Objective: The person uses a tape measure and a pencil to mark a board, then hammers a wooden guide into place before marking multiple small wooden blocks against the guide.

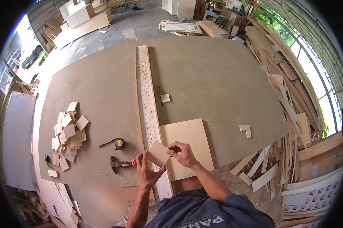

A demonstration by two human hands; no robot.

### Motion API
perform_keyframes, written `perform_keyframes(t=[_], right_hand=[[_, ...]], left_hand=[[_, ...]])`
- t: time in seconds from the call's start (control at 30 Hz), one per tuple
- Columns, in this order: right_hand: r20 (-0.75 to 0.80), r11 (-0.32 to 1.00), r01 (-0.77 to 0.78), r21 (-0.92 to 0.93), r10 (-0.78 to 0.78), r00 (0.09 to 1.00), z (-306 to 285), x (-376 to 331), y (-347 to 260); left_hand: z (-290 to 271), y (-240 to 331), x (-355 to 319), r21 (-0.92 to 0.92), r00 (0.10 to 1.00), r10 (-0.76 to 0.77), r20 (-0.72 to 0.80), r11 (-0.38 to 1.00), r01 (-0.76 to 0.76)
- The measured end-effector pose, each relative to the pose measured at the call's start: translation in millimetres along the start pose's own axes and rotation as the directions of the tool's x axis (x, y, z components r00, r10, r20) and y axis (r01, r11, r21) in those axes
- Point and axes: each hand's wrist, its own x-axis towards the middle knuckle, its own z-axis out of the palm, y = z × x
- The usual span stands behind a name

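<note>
One wooden square (158, 153), over the speckled strip (145, 91), left hand (148, 171) holding its near side, right hand (182, 154) pinched at its right corner, seemingly mid-work; one loose pile of squares (69, 131), left, apparently awaiting handling; one L-shaped piece (248, 129), right, apparently finished

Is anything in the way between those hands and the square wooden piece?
Nothing that I can see. The left hand holds the square wooden piece, and the right hand is at its right corner. The hammer lies off to the left.
</note>
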Motion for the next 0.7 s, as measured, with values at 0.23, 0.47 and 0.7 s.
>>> perform_keyframes(t=[0.23,0.47,0.7], right_hand=[[-0.314,0.969,-0.141,0.202,0.201,0.928,-3,-18,36],[-0.407,0.993,-0.103,0.065,0.121,0.905,-43,5,50],[-0.348,0.959,0.046,0.28,0.056,0.936,-54,10,36]], left_hand=[[20,9,-1,0.04,0.994,-0.112,-0.019,0.993,0.113],[43,1,50,-0.065,0.997,0.058,0.048,0.996,-0.054],[65,21,62,-0.152,0.996,0.003,0.088,0.988,0.011]])
